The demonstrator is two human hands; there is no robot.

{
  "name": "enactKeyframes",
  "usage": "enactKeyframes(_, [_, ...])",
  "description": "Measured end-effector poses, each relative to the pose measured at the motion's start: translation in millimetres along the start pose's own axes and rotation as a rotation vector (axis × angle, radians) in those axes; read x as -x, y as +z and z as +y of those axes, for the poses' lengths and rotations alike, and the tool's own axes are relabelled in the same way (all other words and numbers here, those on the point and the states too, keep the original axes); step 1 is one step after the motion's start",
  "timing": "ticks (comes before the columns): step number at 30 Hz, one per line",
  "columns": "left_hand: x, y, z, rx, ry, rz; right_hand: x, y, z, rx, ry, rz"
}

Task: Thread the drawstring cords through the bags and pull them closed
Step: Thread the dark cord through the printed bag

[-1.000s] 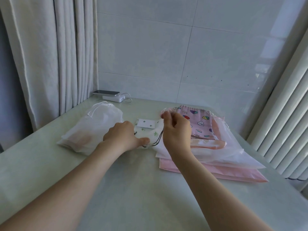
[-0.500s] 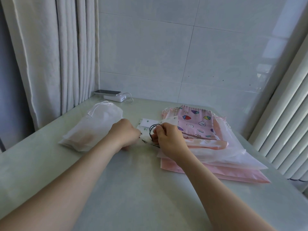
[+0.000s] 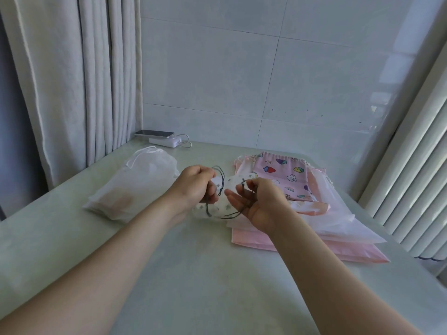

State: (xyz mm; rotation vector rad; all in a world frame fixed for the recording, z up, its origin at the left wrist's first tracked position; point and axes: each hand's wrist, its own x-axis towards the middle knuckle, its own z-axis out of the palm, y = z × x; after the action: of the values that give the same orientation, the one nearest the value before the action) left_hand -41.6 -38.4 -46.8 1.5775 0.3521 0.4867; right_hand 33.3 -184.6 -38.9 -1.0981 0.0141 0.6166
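Head view: the left hand's (image 3: pixel 193 184) fingers (image 3: pixel 210 175) pinch one dark drawstring cord (image 3: pixel 220 182), while the right hand (image 3: pixel 260 201), palm half open, pinches the other cord end (image 3: pixel 244 189) with its fingertips. Both lift a small white printed bag (image 3: pixel 217 209) just above the tabletop (image 3: pixel 193 274). Left of them lies a white gauzy bag (image 3: pixel 135 187); right, a stack of pink bags (image 3: pixel 302 228) topped by a pink cartoon-print bag (image 3: pixel 285 175); far left, a phone (image 3: pixel 154 134) sits on a white charger (image 3: pixel 165 142).

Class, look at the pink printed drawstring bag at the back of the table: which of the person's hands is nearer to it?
Right. The right hand is just in front of the pink printed bag, at its near-left corner; the left hand is farther left, beyond the small white bag and dark cord.
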Motion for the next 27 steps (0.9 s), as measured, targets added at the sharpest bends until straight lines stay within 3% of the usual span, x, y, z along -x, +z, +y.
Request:
enactKeyframes(3, [2.5, -3.7, -2.3, -0.102, -0.07, -0.106, -0.3, -1.5, -7.5, -0.068, -0.078, -0.031])
enactKeyframes(8, [8.7, -5.9, 4.6, -0.202, -0.041, -0.219, -3.7, -1.7, -16.5, 0.26, -0.362, -0.065])
enactKeyframes(12, [14.2, -6.4, 11.4, -0.321, 0.035, -0.3, 0.8, -0.8, -21.3, 0.115, -0.331, -0.287])
enactKeyframes(17, [17.5, -3.5, 14.9, -0.342, 0.047, -0.454, 0.4, -1.2, -15.7, 0.233, -0.441, -0.291])
enactKeyframes(22, [12.5, -5.3, 7.9, -0.357, 0.092, -0.391, 0.0, -1.4, -10.8, 0.622, -0.581, -0.171])
enactKeyframes(27, [6.4, -9.6, 6.9, -0.211, -0.038, -0.298, 2.4, -0.5, -7.8, 1.036, -0.757, -0.087])
